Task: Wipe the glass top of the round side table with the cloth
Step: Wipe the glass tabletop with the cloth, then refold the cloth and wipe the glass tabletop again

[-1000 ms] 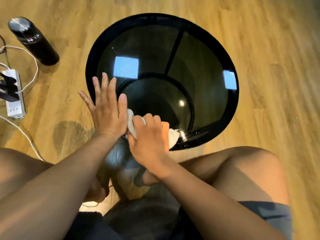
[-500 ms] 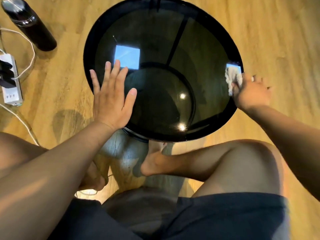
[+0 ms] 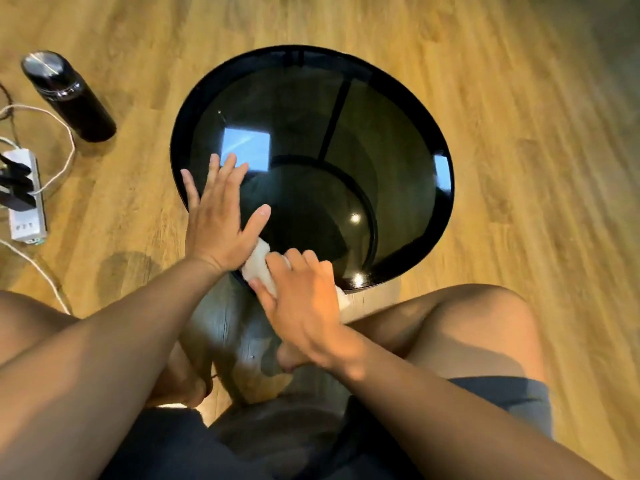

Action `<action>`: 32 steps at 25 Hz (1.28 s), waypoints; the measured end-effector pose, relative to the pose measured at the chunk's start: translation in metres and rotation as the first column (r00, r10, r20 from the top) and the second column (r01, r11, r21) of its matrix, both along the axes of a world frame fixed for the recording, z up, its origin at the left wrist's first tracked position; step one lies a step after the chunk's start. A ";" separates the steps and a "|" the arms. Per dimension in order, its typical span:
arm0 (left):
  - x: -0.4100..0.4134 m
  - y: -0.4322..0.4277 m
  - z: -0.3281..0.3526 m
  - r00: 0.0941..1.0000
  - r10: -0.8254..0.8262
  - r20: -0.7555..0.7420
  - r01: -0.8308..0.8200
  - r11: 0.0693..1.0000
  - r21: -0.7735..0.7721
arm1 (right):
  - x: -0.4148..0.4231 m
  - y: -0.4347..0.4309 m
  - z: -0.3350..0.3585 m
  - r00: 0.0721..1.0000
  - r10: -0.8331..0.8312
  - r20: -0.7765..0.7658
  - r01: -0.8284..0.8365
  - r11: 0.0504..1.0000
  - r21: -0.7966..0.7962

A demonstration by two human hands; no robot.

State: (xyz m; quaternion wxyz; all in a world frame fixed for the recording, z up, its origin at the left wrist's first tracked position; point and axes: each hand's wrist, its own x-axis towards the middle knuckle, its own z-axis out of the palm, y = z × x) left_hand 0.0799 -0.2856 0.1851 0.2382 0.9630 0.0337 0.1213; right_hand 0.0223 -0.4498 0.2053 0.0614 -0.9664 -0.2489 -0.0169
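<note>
The round side table [image 3: 398, 109] has a dark glass top in a black rim and stands on the wooden floor in front of me. My left hand [image 3: 218, 220] lies flat and spread on the glass near its left rim, holding nothing. My right hand [image 3: 301, 303] presses a white cloth [image 3: 258, 263] onto the near edge of the glass, right beside my left thumb. Most of the cloth is hidden under that hand; one corner sticks out past the rim on the right.
A black flask [image 3: 69, 95] stands on the floor at the left. Near it lie a white power strip [image 3: 24, 199] with dark plugs and white cables [image 3: 59, 150]. My bare knees and feet sit under the table's near edge.
My right hand has swept the cloth from the right rim back to the near edge beside my left hand. The left hand has stayed flat on the glass.
</note>
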 end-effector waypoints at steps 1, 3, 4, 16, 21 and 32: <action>-0.003 0.000 0.003 1.000 -0.009 0.004 0.009 0.999 -0.046 | 0.003 -0.010 0.000 0.999 0.038 0.010 -0.038 0.999 -0.017; -0.016 0.002 0.008 0.999 0.029 0.031 -0.024 0.986 -0.163 | 0.006 -0.061 -0.001 0.997 0.066 -0.033 -0.067 0.996 -0.050; -0.027 0.002 0.010 0.997 0.065 0.044 -0.054 0.976 -0.210 | 0.010 -0.093 0.002 0.998 0.028 -0.047 -0.033 0.995 -0.089; -0.075 -0.093 0.095 0.956 -0.096 -0.278 -0.183 0.548 -0.816 | 0.063 -0.143 0.092 0.507 0.371 -0.778 0.835 0.011 0.550; -0.091 -0.114 0.110 0.954 -0.120 -0.274 -0.152 0.596 -0.789 | 0.007 -0.107 0.068 0.274 0.646 -0.713 0.942 -0.032 0.334; -0.101 -0.052 0.116 0.941 -0.068 -0.331 -0.312 0.198 -0.929 | 0.018 -0.095 0.083 0.696 0.326 -0.639 0.596 0.233 0.768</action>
